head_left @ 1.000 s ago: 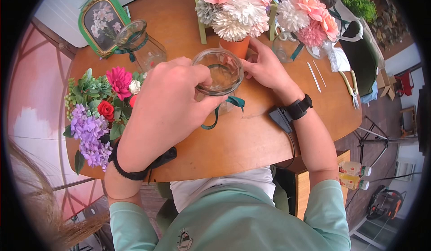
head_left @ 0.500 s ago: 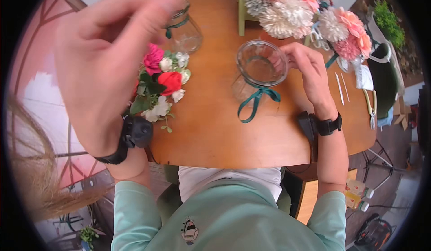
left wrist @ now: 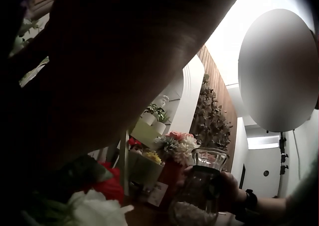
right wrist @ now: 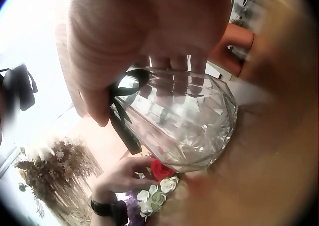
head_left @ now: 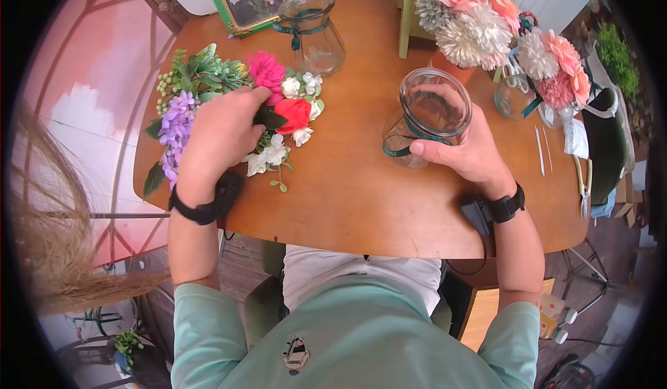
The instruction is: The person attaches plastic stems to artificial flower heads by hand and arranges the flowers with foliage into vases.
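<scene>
My right hand grips a clear glass vase at its neck, thumb on the near side and fingers round the far side. A dark green ribbon is tied about the neck, and the faceted lower glass shows in the right wrist view. My left hand is over the bunch of artificial flowers on the left, its fingers bent beside the red rose and the magenta flower. Purple blossoms lie partly behind it, with small white flowers to its right. I cannot tell whether its fingertips pinch a stem.
Another ribboned glass vase stands behind the flowers, next to a green picture frame. Beyond my right hand are an orange pot of pale flowers and a smaller glass vase. Pliers lie at the table's right.
My left hand let go of the vase rim, lifted away to the left and came down on the flowers. My right hand moved from beside the pot onto the vase neck.
</scene>
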Demonstrator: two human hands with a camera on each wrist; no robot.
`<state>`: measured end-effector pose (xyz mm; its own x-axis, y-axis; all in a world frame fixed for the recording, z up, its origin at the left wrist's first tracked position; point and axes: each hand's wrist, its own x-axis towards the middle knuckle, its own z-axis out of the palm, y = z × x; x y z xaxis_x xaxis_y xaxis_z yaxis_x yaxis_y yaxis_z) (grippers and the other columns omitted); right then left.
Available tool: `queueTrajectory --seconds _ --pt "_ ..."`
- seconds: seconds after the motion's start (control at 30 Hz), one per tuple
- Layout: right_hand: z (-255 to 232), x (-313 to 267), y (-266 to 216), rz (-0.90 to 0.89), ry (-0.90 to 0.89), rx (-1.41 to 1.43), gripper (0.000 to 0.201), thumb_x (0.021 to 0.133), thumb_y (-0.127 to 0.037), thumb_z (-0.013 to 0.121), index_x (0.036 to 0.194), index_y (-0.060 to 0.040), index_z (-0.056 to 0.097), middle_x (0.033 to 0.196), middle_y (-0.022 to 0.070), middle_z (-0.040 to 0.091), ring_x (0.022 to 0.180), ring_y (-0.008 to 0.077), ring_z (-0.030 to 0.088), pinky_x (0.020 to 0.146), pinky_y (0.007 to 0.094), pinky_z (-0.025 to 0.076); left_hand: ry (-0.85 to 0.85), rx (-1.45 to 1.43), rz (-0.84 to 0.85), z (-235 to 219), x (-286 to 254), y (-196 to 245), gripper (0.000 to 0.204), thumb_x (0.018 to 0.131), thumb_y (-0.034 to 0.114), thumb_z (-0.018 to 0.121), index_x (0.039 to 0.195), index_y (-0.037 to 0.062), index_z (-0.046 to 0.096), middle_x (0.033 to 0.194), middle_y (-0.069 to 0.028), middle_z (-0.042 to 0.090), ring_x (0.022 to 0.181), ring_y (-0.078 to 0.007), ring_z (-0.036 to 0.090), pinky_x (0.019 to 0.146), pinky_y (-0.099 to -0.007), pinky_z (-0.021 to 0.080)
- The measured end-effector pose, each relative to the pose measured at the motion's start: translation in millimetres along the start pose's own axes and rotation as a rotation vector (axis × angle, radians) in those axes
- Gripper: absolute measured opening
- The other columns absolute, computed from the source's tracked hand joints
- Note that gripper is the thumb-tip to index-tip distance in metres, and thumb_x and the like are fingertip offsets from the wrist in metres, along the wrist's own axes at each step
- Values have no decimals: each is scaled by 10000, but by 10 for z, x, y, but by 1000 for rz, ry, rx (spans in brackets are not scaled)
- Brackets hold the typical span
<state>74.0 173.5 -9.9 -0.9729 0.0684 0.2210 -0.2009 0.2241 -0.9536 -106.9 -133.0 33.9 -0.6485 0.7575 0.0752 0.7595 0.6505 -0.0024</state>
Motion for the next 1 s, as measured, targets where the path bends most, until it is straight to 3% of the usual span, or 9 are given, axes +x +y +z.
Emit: queueTrajectory --seconds 0.27,0.4,0.6,0.7,0.73,0.8,0.87,0.97,1.0 --pt "22 1 9 6 6 13 679 806 -203 930 1362 1 598 1280 75 659 1142 155 639 996 339 537 53 -147 102 230 46 206 454 796 36 747 1246 58 695 1146 -168 729 1016 -383 707 850 -470 567" --pt "3 -4 53 -35 15 18 683 802 -195 932 1359 10 594 1278 74 657 1138 156 640 1002 333 536 190 -306 138 280 -18 410 548 859 62 751 1390 92 620 1199 -166 710 1054 -379 694 863 -454 574" --pt "4 -26 -1 28 0 45 664 797 -167 934 1339 12 595 1226 65 665 1089 142 648 936 311 559 190 -273 303 13 -218 528 549 924 -49 628 1457 74 580 1448 -184 614 1237 -396 640 985 -428 553" --pt "-7 -28 -21 56 -2 73 655 798 -158 932 1333 12 596 1218 63 666 1076 135 646 917 307 564 399 -176 260 -301 -482 122 454 920 -103 572 1342 35 668 1369 -173 677 1234 -335 671 1028 -392 525" --pt "5 -30 -14 65 -2 87 652 797 -154 931 1332 11 596 1222 63 664 1077 133 643 916 307 564 508 -272 91 -329 -578 -84 423 868 -100 591 1249 40 710 1215 -172 739 1146 -345 702 967 -420 563" --pt "9 -23 56 10 8 61 646 798 -150 926 1330 11 598 1230 64 662 1079 134 642 918 309 563 379 -178 -275 -426 -725 -631 452 869 -93 632 1306 17 671 1224 -199 729 1170 -357 697 990 -429 548" --pt "14 -20 65 -45 24 26 639 800 -146 922 1329 11 600 1237 65 660 1082 135 641 920 310 563 91 -165 -351 -352 -769 -1041 580 836 -129 627 1392 34 620 1338 -202 685 1290 -355 643 1084 -431 496" --pt "12 -12 37 28 10 73 637 793 -153 917 1327 7 607 1264 70 653 1121 145 629 970 323 543 80 -420 -44 -148 -654 -1134 721 775 -164 630 1460 52 566 1463 -202 607 1406 -349 555 1173 -415 426" --pt "9 -9 57 14 14 55 643 788 -162 917 1329 4 610 1274 73 650 1139 150 622 997 329 528 80 -425 -46 -61 -630 -1185 721 775 -164 630 1460 52 566 1463 -202 607 1406 -349 555 1173 -415 426"
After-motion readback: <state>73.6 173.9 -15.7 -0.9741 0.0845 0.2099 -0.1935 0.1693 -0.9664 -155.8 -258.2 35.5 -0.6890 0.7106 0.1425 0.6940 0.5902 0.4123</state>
